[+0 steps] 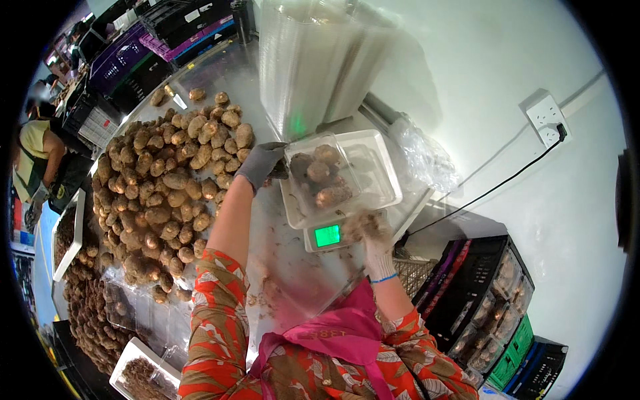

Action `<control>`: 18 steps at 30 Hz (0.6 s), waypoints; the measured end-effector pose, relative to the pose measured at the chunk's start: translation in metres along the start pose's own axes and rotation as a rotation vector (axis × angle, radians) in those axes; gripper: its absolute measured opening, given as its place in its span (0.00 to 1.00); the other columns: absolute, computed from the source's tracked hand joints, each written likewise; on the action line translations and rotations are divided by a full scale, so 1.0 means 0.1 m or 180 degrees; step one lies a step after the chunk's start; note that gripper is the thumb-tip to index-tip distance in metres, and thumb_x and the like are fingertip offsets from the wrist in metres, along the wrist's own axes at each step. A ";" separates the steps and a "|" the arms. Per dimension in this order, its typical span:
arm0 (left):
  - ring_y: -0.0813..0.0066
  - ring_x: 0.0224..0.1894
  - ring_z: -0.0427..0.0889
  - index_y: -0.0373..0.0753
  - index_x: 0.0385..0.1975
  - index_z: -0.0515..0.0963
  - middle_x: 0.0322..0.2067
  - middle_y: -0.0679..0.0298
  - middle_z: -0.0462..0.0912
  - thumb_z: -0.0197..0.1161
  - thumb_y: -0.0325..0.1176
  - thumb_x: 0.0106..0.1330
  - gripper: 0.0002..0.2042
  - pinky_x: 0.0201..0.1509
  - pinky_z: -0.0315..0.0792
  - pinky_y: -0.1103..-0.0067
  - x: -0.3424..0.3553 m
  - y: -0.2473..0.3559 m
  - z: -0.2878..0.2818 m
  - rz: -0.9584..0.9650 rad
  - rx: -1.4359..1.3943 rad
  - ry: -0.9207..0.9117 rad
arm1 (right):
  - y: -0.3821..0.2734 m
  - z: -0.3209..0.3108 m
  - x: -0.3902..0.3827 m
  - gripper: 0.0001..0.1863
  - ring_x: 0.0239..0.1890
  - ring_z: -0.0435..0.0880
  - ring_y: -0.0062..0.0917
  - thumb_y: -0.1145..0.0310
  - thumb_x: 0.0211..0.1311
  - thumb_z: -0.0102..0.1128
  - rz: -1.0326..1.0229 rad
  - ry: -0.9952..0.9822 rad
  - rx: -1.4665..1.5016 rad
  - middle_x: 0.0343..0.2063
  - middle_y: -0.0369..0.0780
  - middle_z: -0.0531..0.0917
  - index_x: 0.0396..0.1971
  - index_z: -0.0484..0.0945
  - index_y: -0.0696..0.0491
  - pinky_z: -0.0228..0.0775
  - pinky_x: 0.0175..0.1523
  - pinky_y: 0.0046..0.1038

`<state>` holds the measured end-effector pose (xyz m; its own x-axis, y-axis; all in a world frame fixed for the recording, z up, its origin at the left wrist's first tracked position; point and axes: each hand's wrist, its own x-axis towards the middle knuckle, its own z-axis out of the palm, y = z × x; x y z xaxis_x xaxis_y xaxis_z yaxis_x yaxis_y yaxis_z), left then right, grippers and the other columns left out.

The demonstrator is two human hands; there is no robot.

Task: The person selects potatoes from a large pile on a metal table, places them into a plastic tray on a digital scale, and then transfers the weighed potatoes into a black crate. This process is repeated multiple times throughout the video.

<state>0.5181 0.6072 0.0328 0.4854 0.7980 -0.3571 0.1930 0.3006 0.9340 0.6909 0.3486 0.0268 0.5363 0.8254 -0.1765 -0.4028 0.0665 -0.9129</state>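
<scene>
At centre frame, tubers (319, 172) in a clear tray (289, 200) are apparently being weighed over a scale (310, 243), whose display (327, 235) should presumably be read next, while any grip by the fingers of the left hand (263, 164), partly curled, or of the blurred right hand (371, 232) cannot be told.

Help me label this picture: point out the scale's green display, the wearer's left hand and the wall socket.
Green display (327, 235): head view, middle of the lit screen.
Left hand (261, 164): head view, back of the gloved hand.
Wall socket (545, 117): head view, middle of the white faceplate.
</scene>
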 end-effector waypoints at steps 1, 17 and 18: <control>0.70 0.23 0.82 0.31 0.51 0.75 0.28 0.59 0.81 0.53 0.31 0.67 0.16 0.24 0.77 0.75 -0.11 0.19 0.03 -0.0379 0.0148 -0.0098 | -0.13 0.11 -0.10 0.09 0.32 0.82 0.29 0.71 0.61 0.61 0.0916 -0.0094 0.0232 0.34 0.43 0.82 0.38 0.76 0.59 0.78 0.36 0.30; 0.65 0.30 0.83 0.30 0.40 0.70 0.31 0.56 0.79 0.55 0.23 0.62 0.09 0.36 0.82 0.72 -0.91 0.07 0.41 0.0146 -0.1790 0.0171 | -0.41 -0.06 0.00 0.06 0.29 0.80 0.20 0.71 0.61 0.59 0.0555 -0.0507 -0.0174 0.28 0.37 0.82 0.32 0.78 0.58 0.73 0.36 0.22; 0.65 0.30 0.83 0.30 0.40 0.70 0.31 0.56 0.79 0.55 0.23 0.61 0.09 0.36 0.82 0.72 -0.88 0.03 0.42 0.0128 -0.1833 0.0159 | -0.35 -0.08 0.06 0.06 0.30 0.80 0.19 0.70 0.61 0.60 0.0606 -0.0518 -0.0134 0.28 0.37 0.82 0.32 0.78 0.58 0.73 0.37 0.22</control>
<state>0.5117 0.5166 0.0666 0.4393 0.8342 -0.3335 -0.3268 0.4941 0.8056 0.7143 0.3462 0.0549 0.3259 0.9004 -0.2884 -0.4522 -0.1194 -0.8839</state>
